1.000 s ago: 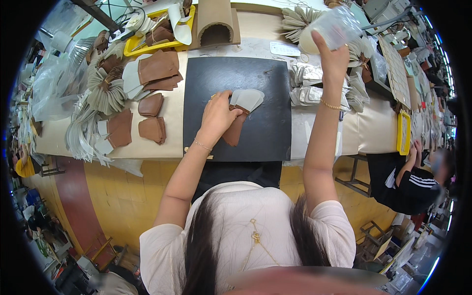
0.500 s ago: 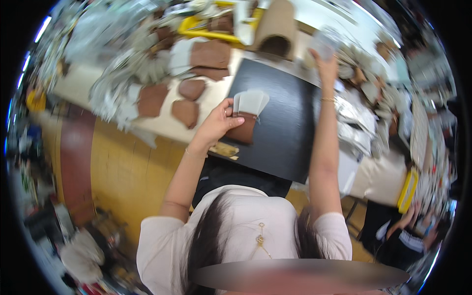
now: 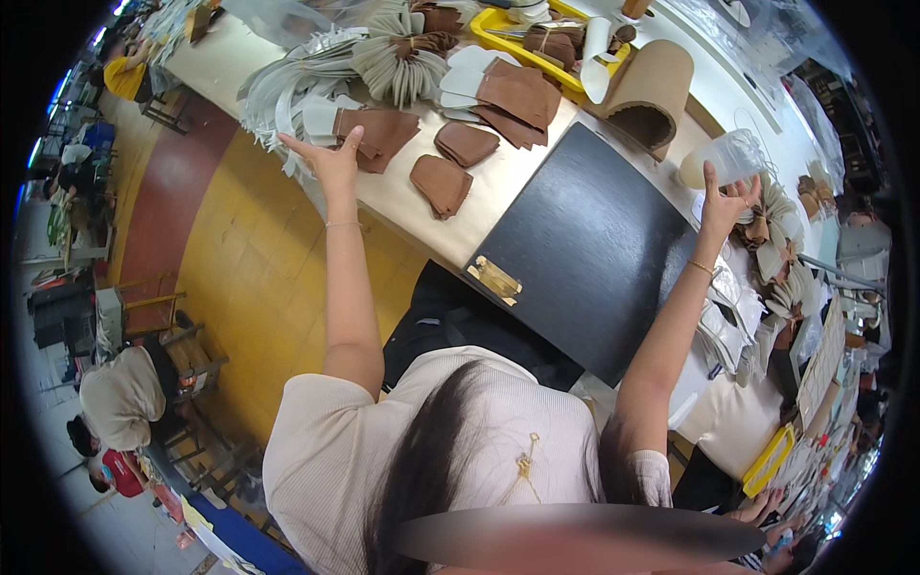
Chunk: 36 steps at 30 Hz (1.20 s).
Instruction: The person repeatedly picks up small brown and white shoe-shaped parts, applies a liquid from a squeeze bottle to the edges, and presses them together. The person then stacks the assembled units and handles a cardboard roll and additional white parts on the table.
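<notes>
So the worker's got both arms stretched out wide. The left hand [image 3: 333, 171] is reaching way out over the near edge of the desk [image 3: 517, 174], thumb and forefinger spread apart, right by a fan of brown-and-white pieces [image 3: 383, 137]. Can't tell from here if it's actually touching them. The right hand [image 3: 719, 206] is up past the far side of a black board [image 3: 585, 244], palm-up-ish, its grip wrapped around one clear plastic jar [image 3: 736, 153] tipped on its side, something creamy at one end.

Counting stuff: one board, two fans of those brown-and-white pieces (the other fan [image 3: 517, 101] sits further back), and two small brown stacks [image 3: 467, 143] between the fans and the board. One cardboard-coloured arch [image 3: 661, 81] at the back too.

Containers: a yellow tray [image 3: 494, 36] by the arch, with a tied brown bundle and pale bits in it, plus a second yellow tray [image 3: 770, 460] off right, contents too small to make out.
</notes>
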Tool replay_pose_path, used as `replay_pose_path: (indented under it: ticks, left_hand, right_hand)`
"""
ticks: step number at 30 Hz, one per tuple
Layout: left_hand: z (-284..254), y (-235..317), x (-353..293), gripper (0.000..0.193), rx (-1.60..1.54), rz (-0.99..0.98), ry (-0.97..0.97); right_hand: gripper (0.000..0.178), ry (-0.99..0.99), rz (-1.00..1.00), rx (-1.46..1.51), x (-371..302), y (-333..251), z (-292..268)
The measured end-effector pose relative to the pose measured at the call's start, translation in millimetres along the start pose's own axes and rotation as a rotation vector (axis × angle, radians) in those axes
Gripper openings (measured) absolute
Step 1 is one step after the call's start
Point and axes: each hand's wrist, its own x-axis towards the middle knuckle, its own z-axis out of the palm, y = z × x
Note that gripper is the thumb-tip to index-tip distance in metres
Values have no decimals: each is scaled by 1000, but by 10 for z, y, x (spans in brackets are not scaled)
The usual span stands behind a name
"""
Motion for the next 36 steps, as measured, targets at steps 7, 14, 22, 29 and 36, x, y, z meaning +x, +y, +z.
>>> replay_pose_path:
  ticks: [7,14,22,29,36]
  left_hand:
    - [147,70,-389,112,357,342,13]
    - [436,784,-1410,92,-17,629,-334]
    - [502,1027,-2236,80,-210,968,-856]
    - [523,1057,-2217,74,-96,865,-909]
    - [525,1054,-2200,70,-157,739,-958]
  right_hand:
    - [36,-165,-206,-55,-690,-679,1]
    - [56,-130,-625,-800,-190,-878,908]
    - [33,-223,-581,-950,392,-1156,1177]
    - [18,-56,-858,-1019,560,-1346,1353]
    - [22,-19,-1036,-947,556,-2115,964]
